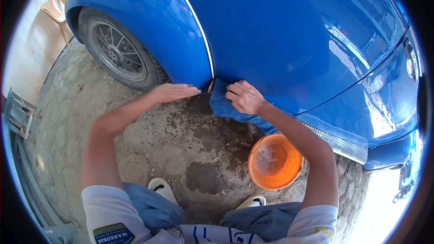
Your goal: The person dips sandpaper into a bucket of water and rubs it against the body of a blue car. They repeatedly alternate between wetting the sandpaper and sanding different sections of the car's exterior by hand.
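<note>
My left hand [177,92] is stretched out, its fingers together and straight, by the lower rear edge of the blue fender [149,22], close to a small dark piece at the fender's corner. To its right, my right hand [245,97] has its fingers curled against the lower blue body panel [271,63], over the top of a blue cloth [221,104]. That cloth hangs down from the car's lower edge. Whether the curled fingers pinch the cloth or something small is hidden.
An orange bucket [275,161] with foamy water stands on the wet concrete floor [181,144], below my right forearm. The car wheel [118,50] is at the upper left. Farther left are a chair [55,9] and a wooden stool [20,113]. A ribbed running board [337,140] lies right.
</note>
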Tool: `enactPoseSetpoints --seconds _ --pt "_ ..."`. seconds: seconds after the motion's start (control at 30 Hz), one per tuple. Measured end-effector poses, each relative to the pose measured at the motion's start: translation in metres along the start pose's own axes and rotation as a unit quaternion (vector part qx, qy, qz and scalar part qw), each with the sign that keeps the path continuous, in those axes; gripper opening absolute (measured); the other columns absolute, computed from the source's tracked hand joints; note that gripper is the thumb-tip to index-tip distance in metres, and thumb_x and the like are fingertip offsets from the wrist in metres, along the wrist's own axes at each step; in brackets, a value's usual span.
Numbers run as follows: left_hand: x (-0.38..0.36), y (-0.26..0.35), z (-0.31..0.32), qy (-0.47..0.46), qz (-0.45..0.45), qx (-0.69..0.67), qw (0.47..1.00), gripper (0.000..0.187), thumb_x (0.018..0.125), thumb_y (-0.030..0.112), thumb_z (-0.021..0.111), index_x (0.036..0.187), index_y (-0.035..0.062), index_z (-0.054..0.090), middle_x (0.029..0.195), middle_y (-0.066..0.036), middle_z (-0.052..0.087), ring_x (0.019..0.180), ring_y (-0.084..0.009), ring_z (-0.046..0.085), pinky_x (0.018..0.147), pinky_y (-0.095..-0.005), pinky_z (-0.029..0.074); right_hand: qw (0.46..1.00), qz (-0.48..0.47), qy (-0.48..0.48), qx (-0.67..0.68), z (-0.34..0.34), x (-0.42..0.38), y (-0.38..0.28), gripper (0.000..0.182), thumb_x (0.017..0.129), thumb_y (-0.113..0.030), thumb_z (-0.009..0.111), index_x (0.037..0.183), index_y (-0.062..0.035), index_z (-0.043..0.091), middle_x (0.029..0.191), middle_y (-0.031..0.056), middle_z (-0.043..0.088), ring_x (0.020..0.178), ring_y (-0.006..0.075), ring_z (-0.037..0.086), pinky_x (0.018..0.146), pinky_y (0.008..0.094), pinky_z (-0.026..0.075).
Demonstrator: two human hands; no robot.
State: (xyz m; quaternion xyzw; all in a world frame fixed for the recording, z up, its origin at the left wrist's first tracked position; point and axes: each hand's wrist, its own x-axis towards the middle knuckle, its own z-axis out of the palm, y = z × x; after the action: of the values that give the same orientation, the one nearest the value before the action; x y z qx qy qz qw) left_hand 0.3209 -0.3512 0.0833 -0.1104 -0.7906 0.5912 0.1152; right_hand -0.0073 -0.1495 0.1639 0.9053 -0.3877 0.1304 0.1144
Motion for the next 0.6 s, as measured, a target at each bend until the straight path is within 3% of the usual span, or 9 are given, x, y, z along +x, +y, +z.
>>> enactPoseSetpoints --seconds 0.07,0.1,0.17,0.27,0.33,0.43,0.5,0.53,0.6 --pt "-0.030 -0.027 0.009 -0.035 0.005 -0.020 0.999 0.069 0.108 0.034 0.040 0.169 0.0145 0.016 0.178 0.000 0.010 0.163 -0.0155 0.005 0.134 -0.0402 0.013 1.000 -0.002 -0.001 -0.007 -0.001 -0.001 0.002 0.025 0.081 -0.012 0.069 0.104 -0.0114 0.061 0.110 0.0083 0.058 0.102 0.0259 0.060 0.095 0.0401 0.044" --pt "-0.051 -0.044 0.015 -0.084 0.062 0.192 0.976 0.066 0.109 0.035 0.039 0.169 0.0186 0.017 0.177 0.003 0.010 0.163 -0.0145 0.006 0.132 -0.0460 0.017 1.000 -0.004 0.002 -0.010 0.000 0.000 0.000 0.024 0.082 -0.013 0.070 0.103 -0.0119 0.061 0.108 0.0076 0.057 0.102 0.0248 0.059 0.095 0.0389 0.044" --pt "-0.076 -0.077 0.015 -0.042 -0.041 0.182 0.982 0.063 0.111 0.040 0.037 0.169 0.0265 0.017 0.177 0.010 0.011 0.163 -0.0140 0.009 0.130 -0.0589 0.015 1.000 0.000 0.004 -0.006 -0.001 0.001 -0.003 0.025 0.082 -0.013 0.070 0.104 -0.0118 0.061 0.109 0.0078 0.057 0.103 0.0249 0.059 0.096 0.0394 0.043" --pt "-0.072 -0.131 0.004 0.069 -0.333 -0.091 0.936 0.063 0.111 0.051 0.033 0.169 0.0299 0.022 0.176 0.007 0.018 0.163 -0.0176 0.014 0.124 -0.0741 0.001 1.000 0.000 0.009 -0.014 0.001 0.002 -0.003 0.027 0.081 -0.013 0.070 0.107 -0.0115 0.061 0.110 0.0085 0.058 0.104 0.0254 0.059 0.097 0.0404 0.043" --pt "-0.041 -0.198 -0.035 0.108 -0.448 -0.133 0.877 0.060 0.111 0.051 0.034 0.167 0.0303 0.029 0.175 0.005 0.022 0.163 -0.0191 0.016 0.124 -0.0724 -0.002 1.000 0.004 0.004 -0.012 -0.002 0.003 -0.003 0.027 0.081 -0.013 0.070 0.107 -0.0116 0.061 0.111 0.0087 0.058 0.104 0.0254 0.059 0.097 0.0404 0.043" --pt "-0.008 -0.278 -0.059 0.065 -0.534 -0.073 0.840 0.062 0.111 0.044 0.035 0.166 0.0159 0.032 0.173 -0.006 0.029 0.160 -0.0291 0.023 0.121 -0.0746 0.002 1.000 0.007 0.002 -0.016 -0.003 0.003 -0.002 0.027 0.081 -0.012 0.069 0.107 -0.0112 0.061 0.112 0.0091 0.058 0.104 0.0257 0.059 0.096 0.0404 0.043" --pt "0.021 -0.295 -0.071 0.019 -0.614 -0.038 0.788 0.058 0.110 0.027 0.041 0.155 -0.0095 0.041 0.163 -0.029 0.039 0.154 -0.0406 0.033 0.127 -0.0554 0.020 1.000 0.010 0.000 -0.027 -0.003 0.003 -0.006 0.027 0.081 -0.012 0.069 0.107 -0.0106 0.061 0.112 0.0096 0.059 0.104 0.0269 0.059 0.096 0.0410 0.043" --pt "0.036 -0.288 -0.070 0.025 -0.639 -0.108 0.762 0.064 0.108 0.036 0.042 0.162 0.0029 0.036 0.168 -0.016 0.035 0.155 -0.0380 0.030 0.124 -0.0675 0.011 0.999 0.001 0.005 -0.032 -0.003 0.005 -0.006 0.027 0.081 -0.012 0.069 0.107 -0.0106 0.061 0.112 0.0096 0.059 0.104 0.0269 0.059 0.096 0.0410 0.043" --pt "0.072 -0.239 -0.078 -0.014 -0.585 -0.102 0.804 0.070 0.098 0.027 0.053 0.154 -0.0107 0.038 0.164 -0.022 0.038 0.150 -0.0405 0.036 0.122 -0.0616 0.026 1.000 0.009 -0.001 -0.019 -0.005 0.004 -0.008 0.027 0.081 -0.012 0.069 0.107 -0.0105 0.062 0.112 0.0100 0.059 0.105 0.0279 0.058 0.096 0.0416 0.043"
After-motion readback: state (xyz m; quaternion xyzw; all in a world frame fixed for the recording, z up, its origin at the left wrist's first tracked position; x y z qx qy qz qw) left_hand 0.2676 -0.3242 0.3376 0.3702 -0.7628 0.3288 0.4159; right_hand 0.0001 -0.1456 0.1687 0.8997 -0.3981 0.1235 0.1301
